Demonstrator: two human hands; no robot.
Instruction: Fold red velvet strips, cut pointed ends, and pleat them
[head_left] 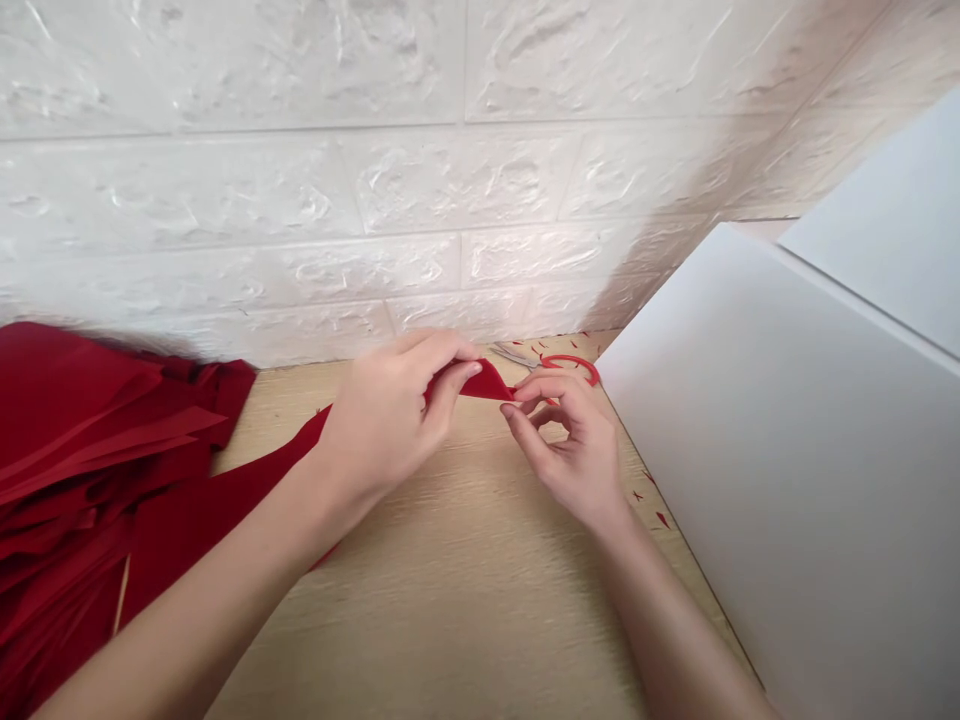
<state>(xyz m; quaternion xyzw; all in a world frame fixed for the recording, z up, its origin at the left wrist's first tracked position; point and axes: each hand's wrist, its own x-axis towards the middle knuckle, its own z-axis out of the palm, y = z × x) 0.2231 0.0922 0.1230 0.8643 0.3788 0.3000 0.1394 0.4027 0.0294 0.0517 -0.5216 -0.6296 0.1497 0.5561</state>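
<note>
A strip of red fabric (pixel 481 381) stretches between my hands above the wooden table, narrowing to a point at its right end. My left hand (pixel 397 405) is closed on it, thumb and fingers pinching the folded part. At the pointed end, the thumb and index finger of my right hand (pixel 574 445) come together on the tip in a light pinch. The strip runs back under my left wrist towards a heap of red fabric (pixel 67 420) on the left. Behind my right hand lie scissors (pixel 571 362) with red handles, partly covered by the fingers.
A white textured brick-pattern wall (pixel 405 180) rises behind the table (pixel 450 600). To the right, a large white panel (pixel 787 450) leans at a slant. Small red scraps (pixel 662 520) are scattered along its base and near the scissors.
</note>
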